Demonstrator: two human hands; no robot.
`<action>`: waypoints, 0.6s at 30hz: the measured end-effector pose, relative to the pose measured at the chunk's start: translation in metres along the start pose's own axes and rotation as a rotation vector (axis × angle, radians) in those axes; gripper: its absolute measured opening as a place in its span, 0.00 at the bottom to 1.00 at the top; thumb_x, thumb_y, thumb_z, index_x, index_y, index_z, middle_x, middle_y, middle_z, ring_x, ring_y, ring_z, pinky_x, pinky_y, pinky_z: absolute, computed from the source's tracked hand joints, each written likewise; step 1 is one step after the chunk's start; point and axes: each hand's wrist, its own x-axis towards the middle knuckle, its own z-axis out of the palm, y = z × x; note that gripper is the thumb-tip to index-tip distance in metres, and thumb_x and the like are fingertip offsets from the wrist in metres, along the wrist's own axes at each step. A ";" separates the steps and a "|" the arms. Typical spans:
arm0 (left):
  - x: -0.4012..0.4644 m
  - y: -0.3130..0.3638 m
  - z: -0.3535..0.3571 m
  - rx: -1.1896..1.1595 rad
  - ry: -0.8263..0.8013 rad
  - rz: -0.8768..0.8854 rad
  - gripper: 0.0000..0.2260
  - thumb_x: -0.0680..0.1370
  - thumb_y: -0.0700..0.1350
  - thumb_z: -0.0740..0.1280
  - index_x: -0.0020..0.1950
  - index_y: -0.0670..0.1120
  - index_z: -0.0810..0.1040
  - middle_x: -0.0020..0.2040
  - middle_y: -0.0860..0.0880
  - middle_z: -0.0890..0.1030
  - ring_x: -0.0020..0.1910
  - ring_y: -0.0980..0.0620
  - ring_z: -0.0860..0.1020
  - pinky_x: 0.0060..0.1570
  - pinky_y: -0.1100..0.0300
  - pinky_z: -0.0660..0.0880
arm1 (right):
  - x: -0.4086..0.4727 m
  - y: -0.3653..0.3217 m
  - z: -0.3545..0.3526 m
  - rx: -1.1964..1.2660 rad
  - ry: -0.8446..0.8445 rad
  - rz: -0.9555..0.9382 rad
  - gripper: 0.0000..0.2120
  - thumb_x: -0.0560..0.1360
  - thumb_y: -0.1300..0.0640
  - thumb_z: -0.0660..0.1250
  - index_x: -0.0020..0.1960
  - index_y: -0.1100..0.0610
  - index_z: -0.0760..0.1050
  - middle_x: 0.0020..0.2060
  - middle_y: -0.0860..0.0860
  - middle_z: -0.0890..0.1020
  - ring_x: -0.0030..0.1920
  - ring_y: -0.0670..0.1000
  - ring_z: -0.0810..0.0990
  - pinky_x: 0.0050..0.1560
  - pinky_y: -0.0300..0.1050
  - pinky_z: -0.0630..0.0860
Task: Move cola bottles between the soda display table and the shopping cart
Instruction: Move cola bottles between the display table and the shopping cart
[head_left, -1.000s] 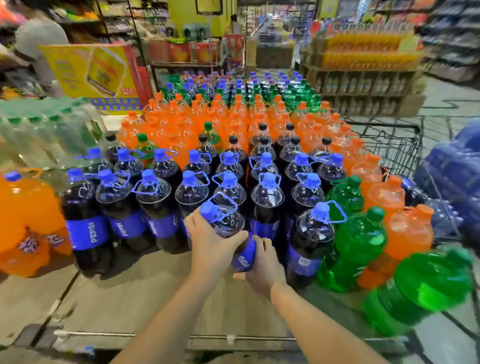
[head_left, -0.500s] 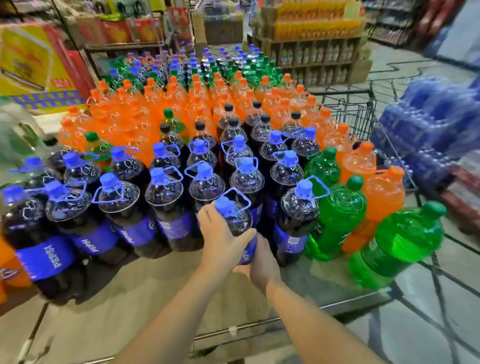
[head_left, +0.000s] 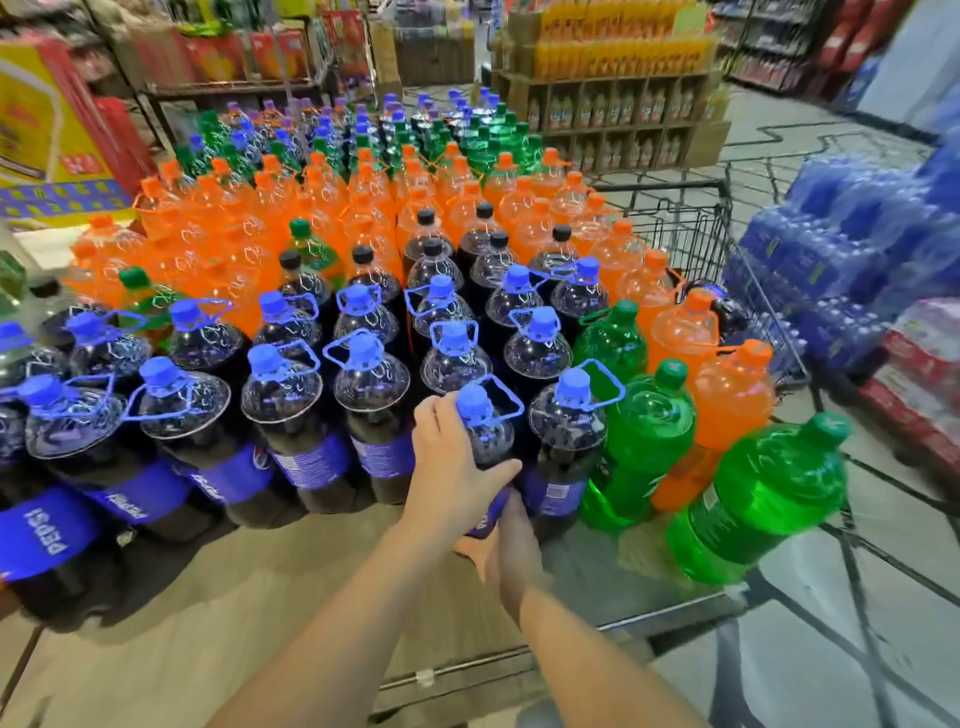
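A large cola bottle (head_left: 488, 431) with a blue cap and blue carry loop stands in the front row on the soda display table (head_left: 260, 597). My left hand (head_left: 452, 467) grips its shoulder from the left, thumb wrapped across the front. My right hand (head_left: 511, 540) holds its lower body from below, fingers mostly hidden behind the label. More cola bottles (head_left: 280, 395) with blue labels crowd to the left and behind. The black wire shopping cart (head_left: 691, 234) stands at the table's right side, with a dark bottle (head_left: 727, 312) partly visible inside it.
Green bottles (head_left: 649, 431) and orange bottles (head_left: 727, 400) fill the table's right front corner, one green bottle (head_left: 763, 493) at the very edge. Blue-wrapped water packs (head_left: 841, 260) are stacked right of the cart. Juice shelves (head_left: 613, 98) stand behind. Bare wooden tabletop lies in front of the colas.
The view has swung right and closer, bringing the cart and water packs further into sight. Both hands keep their hold on the same cola bottle, which sits slightly further right in view.
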 end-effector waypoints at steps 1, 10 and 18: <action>0.001 0.000 0.000 0.003 -0.009 -0.003 0.43 0.70 0.51 0.82 0.77 0.43 0.62 0.70 0.47 0.61 0.70 0.47 0.62 0.69 0.61 0.59 | 0.000 -0.001 0.000 0.039 0.008 0.024 0.20 0.85 0.40 0.55 0.68 0.49 0.77 0.62 0.54 0.84 0.60 0.58 0.84 0.60 0.69 0.78; 0.002 -0.001 -0.014 0.042 -0.096 0.032 0.44 0.72 0.54 0.82 0.76 0.39 0.60 0.72 0.43 0.59 0.71 0.42 0.63 0.67 0.58 0.61 | 0.004 0.008 -0.019 -0.702 -0.009 -0.083 0.39 0.62 0.47 0.83 0.69 0.48 0.71 0.60 0.47 0.82 0.60 0.52 0.82 0.62 0.53 0.79; 0.003 -0.001 -0.023 0.081 -0.192 0.065 0.49 0.73 0.58 0.80 0.80 0.36 0.56 0.76 0.37 0.57 0.73 0.35 0.62 0.74 0.47 0.62 | -0.054 -0.013 -0.048 -0.955 0.154 -0.168 0.35 0.67 0.43 0.78 0.70 0.47 0.69 0.62 0.51 0.81 0.63 0.57 0.79 0.57 0.51 0.77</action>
